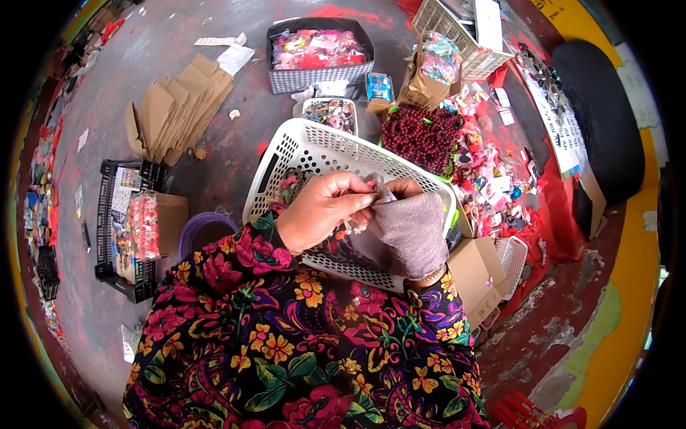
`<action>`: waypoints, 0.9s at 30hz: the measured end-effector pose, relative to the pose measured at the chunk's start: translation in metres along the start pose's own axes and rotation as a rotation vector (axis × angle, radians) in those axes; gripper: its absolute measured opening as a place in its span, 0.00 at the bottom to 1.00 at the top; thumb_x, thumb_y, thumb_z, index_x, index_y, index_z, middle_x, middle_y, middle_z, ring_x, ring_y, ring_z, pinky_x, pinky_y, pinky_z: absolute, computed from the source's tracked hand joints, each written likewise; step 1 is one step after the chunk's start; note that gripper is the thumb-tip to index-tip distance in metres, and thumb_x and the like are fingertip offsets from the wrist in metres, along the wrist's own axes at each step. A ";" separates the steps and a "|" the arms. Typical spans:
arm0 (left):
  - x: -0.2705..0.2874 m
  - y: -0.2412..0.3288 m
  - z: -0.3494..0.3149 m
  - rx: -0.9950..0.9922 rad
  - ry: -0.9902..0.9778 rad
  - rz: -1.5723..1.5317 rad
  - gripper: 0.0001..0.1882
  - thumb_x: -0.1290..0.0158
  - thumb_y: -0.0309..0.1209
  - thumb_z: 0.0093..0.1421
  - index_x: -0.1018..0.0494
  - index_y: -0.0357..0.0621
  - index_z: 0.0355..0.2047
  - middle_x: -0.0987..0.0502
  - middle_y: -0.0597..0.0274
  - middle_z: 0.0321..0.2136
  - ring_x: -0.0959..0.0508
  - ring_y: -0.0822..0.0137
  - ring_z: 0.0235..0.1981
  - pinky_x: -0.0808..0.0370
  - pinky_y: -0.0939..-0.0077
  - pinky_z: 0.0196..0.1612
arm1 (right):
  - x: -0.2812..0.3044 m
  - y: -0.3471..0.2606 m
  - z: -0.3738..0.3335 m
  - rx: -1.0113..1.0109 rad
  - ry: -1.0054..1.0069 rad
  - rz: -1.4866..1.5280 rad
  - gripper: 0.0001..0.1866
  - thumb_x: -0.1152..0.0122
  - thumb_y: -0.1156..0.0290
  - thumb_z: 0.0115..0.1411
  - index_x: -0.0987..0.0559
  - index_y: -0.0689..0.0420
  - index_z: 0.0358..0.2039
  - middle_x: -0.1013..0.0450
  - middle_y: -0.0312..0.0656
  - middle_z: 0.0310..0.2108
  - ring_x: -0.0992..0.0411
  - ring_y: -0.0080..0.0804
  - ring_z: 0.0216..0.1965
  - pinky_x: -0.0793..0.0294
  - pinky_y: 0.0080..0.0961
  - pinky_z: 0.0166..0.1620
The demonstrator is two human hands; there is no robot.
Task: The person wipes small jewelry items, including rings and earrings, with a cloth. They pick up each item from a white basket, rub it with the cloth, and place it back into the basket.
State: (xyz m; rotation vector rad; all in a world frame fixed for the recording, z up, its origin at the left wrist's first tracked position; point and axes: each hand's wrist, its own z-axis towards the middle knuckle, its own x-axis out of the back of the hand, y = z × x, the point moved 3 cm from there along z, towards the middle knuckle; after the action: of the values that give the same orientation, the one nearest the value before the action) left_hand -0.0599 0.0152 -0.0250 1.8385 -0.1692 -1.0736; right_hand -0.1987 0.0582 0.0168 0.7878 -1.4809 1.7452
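Over a white perforated plastic basket, my two hands meet at the fingertips. My left hand is bare, its thumb and forefinger pinched on something too small to make out. Greyish-purple fabric, like a fingerless glove, covers most of my right hand, whose bare fingers are bent in beside the left fingertips. What the right fingers hold is hidden by the fabric and the other hand. Small mixed pieces, some pinkish, lie in the basket beneath, partly blocked by my hands and floral sleeves.
Dark red beads are heaped behind the basket, beside a spread of small colourful trinkets. A checked bin holds pink packets. Flattened cardboard, a black crate and a purple bucket stand left; an open carton sits right.
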 end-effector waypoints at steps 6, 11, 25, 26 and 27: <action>-0.006 0.007 -0.004 0.024 -0.011 0.222 0.05 0.53 0.23 0.61 0.31 0.36 0.37 0.28 0.63 0.31 0.25 0.73 0.31 0.27 0.80 0.34 | 0.013 -0.009 0.006 0.384 -0.019 -0.178 0.10 0.41 0.70 0.41 0.24 0.54 0.28 0.29 0.38 0.22 0.29 0.37 0.27 0.30 0.32 0.28; -0.005 0.006 -0.001 -0.062 -0.032 0.328 0.05 0.53 0.23 0.61 0.31 0.36 0.37 0.28 0.63 0.31 0.25 0.72 0.31 0.27 0.80 0.34 | 0.006 -0.002 0.001 0.266 -0.023 -0.179 0.13 0.41 0.68 0.42 0.25 0.53 0.31 0.30 0.39 0.24 0.30 0.36 0.29 0.30 0.30 0.29; 0.016 0.002 0.011 -0.036 0.152 -0.624 0.08 0.54 0.28 0.62 0.31 0.37 0.39 0.27 0.55 0.35 0.27 0.67 0.35 0.28 0.73 0.40 | -0.005 0.002 0.007 0.343 -0.020 -0.363 0.07 0.46 0.70 0.50 0.27 0.59 0.29 0.29 0.43 0.29 0.28 0.36 0.28 0.29 0.28 0.32; 0.017 0.001 0.011 -0.053 0.149 -0.647 0.08 0.54 0.28 0.62 0.31 0.37 0.40 0.27 0.56 0.35 0.27 0.67 0.35 0.29 0.73 0.40 | -0.005 -0.002 0.007 0.402 -0.055 -0.392 0.05 0.48 0.72 0.51 0.28 0.59 0.28 0.30 0.43 0.29 0.28 0.36 0.28 0.28 0.29 0.30; 0.017 0.002 0.012 -0.085 0.122 -0.666 0.08 0.55 0.28 0.63 0.31 0.38 0.40 0.27 0.56 0.36 0.28 0.68 0.36 0.29 0.73 0.42 | -0.008 -0.004 0.008 0.372 -0.045 -0.407 0.06 0.47 0.72 0.49 0.27 0.59 0.28 0.30 0.44 0.30 0.28 0.38 0.27 0.28 0.30 0.29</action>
State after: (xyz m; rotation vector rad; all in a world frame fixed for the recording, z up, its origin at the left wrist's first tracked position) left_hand -0.0579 -0.0023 -0.0353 1.9192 0.5913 -1.3762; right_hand -0.1912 0.0493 0.0141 1.2300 -0.9416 1.7065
